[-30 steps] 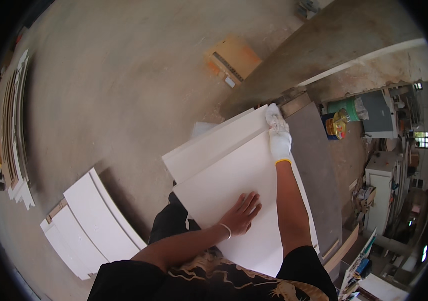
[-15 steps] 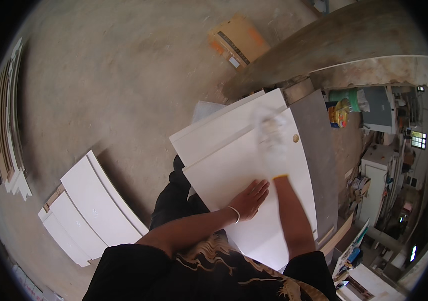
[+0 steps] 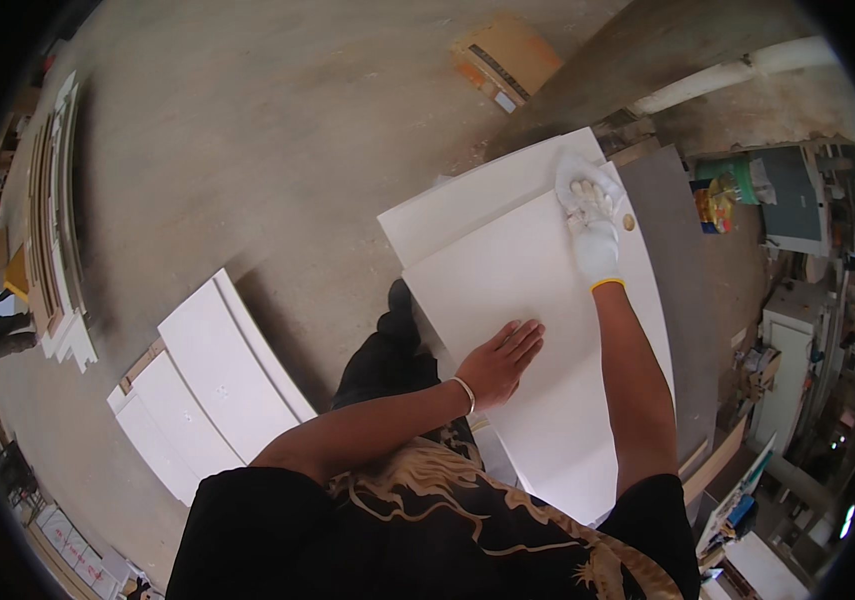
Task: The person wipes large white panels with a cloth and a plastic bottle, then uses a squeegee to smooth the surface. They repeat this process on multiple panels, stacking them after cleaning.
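A large white panel (image 3: 537, 330) lies in front of me, on top of another white panel (image 3: 487, 190) that shows along its far left side. My left hand (image 3: 502, 365), bare with a pale bracelet at the wrist, rests near the top panel's left edge, fingers stretched out. At the far end my right hand (image 3: 595, 225), in a white glove with a yellow cuff, presses a crumpled white cloth (image 3: 575, 168) onto the surface. A round brownish spot or hole (image 3: 628, 222) shows in the panel just right of the glove.
A grey board surface (image 3: 682, 290) extends along the panels' right side. More white panels (image 3: 217, 370) lie lower left, and long boards (image 3: 55, 220) are stacked at the far left. A cardboard box (image 3: 507, 60) sits on the floor beyond. Cluttered shelves and a cabinet (image 3: 787, 350) stand right.
My gloved right hand, blurred by motion before, now shows sharply with the cloth by the panel's far end. My left hand stays on the panel. The whole view has shifted slightly.
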`<action>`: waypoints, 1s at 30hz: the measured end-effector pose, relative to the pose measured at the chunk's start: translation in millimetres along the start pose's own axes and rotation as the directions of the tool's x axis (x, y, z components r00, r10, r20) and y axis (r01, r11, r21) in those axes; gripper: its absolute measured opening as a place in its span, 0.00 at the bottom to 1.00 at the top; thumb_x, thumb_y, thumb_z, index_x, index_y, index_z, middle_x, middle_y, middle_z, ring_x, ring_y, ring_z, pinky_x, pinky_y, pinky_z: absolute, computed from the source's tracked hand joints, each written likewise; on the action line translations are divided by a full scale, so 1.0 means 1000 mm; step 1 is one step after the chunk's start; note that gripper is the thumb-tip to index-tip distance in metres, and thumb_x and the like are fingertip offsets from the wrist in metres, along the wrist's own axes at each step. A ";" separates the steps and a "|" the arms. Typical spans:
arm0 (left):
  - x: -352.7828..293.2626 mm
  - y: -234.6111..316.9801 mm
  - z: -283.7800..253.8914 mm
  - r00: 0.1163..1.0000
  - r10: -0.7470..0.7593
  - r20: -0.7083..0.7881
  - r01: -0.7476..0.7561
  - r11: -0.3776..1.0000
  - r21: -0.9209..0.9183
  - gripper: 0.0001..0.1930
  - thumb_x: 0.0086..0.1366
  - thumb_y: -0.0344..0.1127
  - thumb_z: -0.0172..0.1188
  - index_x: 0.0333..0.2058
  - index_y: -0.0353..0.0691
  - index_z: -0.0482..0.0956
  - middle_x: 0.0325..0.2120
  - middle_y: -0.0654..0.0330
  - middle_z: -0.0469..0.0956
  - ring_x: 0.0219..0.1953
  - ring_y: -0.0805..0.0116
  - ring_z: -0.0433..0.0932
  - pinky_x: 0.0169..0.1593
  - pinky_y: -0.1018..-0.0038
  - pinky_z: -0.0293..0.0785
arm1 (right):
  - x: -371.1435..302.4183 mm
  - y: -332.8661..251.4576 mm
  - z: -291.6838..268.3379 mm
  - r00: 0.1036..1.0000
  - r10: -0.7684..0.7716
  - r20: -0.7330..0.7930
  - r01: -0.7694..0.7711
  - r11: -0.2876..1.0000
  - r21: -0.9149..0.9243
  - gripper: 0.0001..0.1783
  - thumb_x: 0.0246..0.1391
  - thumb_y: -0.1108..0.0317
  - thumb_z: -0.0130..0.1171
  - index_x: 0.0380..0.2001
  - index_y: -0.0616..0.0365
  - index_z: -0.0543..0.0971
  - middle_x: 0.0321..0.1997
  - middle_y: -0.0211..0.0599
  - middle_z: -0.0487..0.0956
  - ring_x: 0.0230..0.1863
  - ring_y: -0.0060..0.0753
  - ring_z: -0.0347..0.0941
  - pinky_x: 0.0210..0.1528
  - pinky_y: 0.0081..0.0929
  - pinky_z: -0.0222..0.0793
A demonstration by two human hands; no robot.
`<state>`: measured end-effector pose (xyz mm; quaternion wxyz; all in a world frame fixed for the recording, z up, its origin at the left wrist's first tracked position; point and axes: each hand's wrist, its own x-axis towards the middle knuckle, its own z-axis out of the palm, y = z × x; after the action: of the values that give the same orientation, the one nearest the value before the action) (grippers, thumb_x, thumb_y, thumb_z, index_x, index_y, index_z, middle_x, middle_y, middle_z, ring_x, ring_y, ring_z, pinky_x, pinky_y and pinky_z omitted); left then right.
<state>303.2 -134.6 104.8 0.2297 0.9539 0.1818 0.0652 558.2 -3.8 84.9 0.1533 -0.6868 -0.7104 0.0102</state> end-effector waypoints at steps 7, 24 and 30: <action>-0.006 -0.010 0.032 0.998 0.055 0.006 -0.056 0.997 0.057 0.39 0.74 0.51 0.46 0.76 0.33 0.53 0.80 0.51 0.50 0.82 0.55 0.48 0.82 0.54 0.41 | -0.031 -0.207 0.027 0.945 -0.317 -0.082 0.328 0.910 0.253 0.16 0.56 0.63 0.63 0.48 0.49 0.80 0.50 0.28 0.78 0.62 0.40 0.68 0.70 0.44 0.61; 0.001 -0.026 0.067 0.900 0.287 -0.330 -0.007 0.765 0.645 0.30 0.78 0.47 0.36 0.70 0.36 0.67 0.72 0.50 0.69 0.74 0.59 0.66 0.78 0.64 0.58 | -0.039 -0.207 0.037 0.877 -0.456 0.152 0.404 0.870 0.283 0.27 0.62 0.61 0.58 0.65 0.46 0.80 0.75 0.39 0.72 0.79 0.46 0.59 0.82 0.48 0.48; -0.017 -0.013 0.045 0.973 0.016 0.229 0.031 0.979 -0.200 0.34 0.73 0.44 0.53 0.71 0.29 0.65 0.76 0.47 0.61 0.80 0.48 0.52 0.82 0.52 0.47 | -0.054 -0.118 0.030 0.901 -0.212 0.378 -0.087 0.766 0.637 0.38 0.59 0.77 0.53 0.74 0.55 0.69 0.79 0.43 0.67 0.82 0.52 0.54 0.83 0.40 0.47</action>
<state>292.9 -148.7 58.1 0.3451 0.9261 0.1499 -0.0281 436.9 -57.8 71.7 0.2179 -0.5488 -0.7029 0.3966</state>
